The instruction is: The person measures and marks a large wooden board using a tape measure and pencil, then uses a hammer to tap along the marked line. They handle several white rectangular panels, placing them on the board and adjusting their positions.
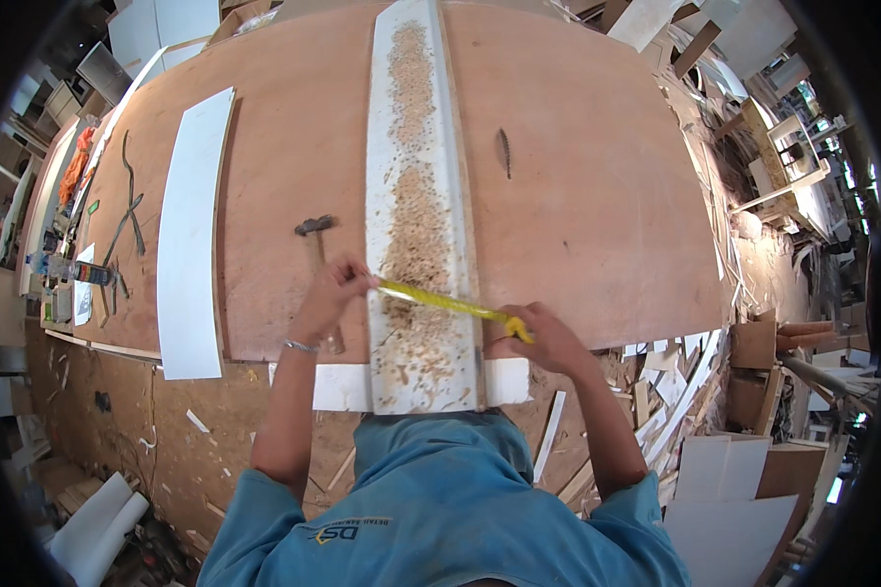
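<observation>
My left hand [343, 289] pinches the end of a yellow tape measure blade [431, 300], stretched across a long white board [382, 147] with a strip of brown flaky debris down its middle. My right hand [548, 338] grips the yellow tape measure case [516, 329] at the board's right edge. A hammer [316, 226] lies just left of the board, its handle partly behind my left hand. Under the board's near end is a white crosspiece [504, 382].
The brown worktable [607, 196] carries a white panel [191, 235], a thin dark piece [503, 154], dark strips [132, 196] and a spray can [93, 273]. Wood offcuts [675, 382] litter the floor around it. Stacked panels [715, 474] stand at lower right; a wooden frame [788, 161] is at far right.
</observation>
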A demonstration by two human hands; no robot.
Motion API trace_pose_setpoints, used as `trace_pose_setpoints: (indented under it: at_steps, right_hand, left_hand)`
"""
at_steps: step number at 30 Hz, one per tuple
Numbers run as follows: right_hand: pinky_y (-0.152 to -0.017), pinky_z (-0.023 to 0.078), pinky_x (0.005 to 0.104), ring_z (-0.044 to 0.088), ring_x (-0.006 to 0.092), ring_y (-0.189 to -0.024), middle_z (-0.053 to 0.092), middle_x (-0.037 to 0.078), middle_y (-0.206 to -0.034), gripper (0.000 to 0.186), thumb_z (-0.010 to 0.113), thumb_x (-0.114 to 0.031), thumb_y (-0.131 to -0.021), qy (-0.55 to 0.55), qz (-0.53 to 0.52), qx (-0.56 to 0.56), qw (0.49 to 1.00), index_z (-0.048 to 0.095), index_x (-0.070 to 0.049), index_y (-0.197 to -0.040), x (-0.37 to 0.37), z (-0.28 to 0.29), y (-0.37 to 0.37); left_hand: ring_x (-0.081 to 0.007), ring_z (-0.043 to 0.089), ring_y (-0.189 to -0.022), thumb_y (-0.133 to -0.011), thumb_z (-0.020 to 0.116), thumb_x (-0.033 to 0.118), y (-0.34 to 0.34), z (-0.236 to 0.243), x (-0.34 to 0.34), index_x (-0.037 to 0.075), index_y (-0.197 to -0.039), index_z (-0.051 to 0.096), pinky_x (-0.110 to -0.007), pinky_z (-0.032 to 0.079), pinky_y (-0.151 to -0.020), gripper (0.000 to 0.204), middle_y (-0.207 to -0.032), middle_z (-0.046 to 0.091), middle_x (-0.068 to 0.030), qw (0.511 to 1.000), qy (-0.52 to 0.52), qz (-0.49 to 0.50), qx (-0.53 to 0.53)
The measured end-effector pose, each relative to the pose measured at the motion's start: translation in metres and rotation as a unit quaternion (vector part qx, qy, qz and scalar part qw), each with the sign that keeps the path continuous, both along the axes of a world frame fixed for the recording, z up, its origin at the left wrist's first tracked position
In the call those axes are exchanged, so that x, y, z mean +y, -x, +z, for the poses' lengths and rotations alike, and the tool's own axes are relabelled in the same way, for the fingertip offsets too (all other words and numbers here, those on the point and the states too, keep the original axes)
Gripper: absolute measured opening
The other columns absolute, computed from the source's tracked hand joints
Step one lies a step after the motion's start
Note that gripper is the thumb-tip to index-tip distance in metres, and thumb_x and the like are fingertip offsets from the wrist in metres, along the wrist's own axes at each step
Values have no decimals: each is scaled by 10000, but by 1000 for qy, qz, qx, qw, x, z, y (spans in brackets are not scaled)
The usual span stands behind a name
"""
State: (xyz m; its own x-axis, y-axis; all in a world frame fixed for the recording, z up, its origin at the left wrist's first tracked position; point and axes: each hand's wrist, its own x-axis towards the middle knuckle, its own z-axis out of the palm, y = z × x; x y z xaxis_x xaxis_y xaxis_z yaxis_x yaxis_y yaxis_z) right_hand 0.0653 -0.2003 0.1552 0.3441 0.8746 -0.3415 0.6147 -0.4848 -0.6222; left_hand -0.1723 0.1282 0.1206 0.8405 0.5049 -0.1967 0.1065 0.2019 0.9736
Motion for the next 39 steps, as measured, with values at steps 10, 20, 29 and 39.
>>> trace_pose_setpoints:
  at_steps: [10, 20, 29, 39]
  right_hand:
    - [-1012, 508, 484, 584, 391, -1217, 625, 200, -1289, 460, 792, -201, -807, -55, -133, -172, 974, 679, -127, -1247, -72, -40, -158]
    - [-997, 514, 482, 599, 398, -1212, 633, 201, -1275, 552, 750, -332, -848, -58, -19, 36, 997, 614, -128, -1342, -19, -58, -83]
    - [-1001, 525, 464, 672, 402, -1144, 682, 227, -1247, 770, 737, -433, -869, -35, -125, 143, 981, 478, -71, -1497, 0, -19, -41]
    - [-889, 567, 458, 700, 397, -1069, 690, 221, -1173, 653, 781, -405, -841, -134, -64, 107, 983, 550, -36, -1328, 30, 5, -2]
  left_hand:
    - [-81, 549, -763, -939, 774, 225, -137, -4, -84, 50, -1049, 672, -266, 468, -684, 231, -820, 613, 4, 972, -148, -5, 180]
    - [-161, 686, -1005, -977, 725, 171, -176, -13, -153, 25, -1188, 679, -300, 538, -923, 261, -1046, 739, -104, 962, -71, -195, 176]
    - [-183, 683, -1119, -996, 716, 272, -142, -26, -138, 6, -1260, 647, -328, 531, -987, 382, -1177, 725, -117, 966, -19, -205, 158]
    - [-220, 645, -1204, -1042, 458, 647, -106, 1, -151, 66, -1444, 477, -450, 581, -1002, 706, -1334, 606, -120, 879, 392, -255, 93]
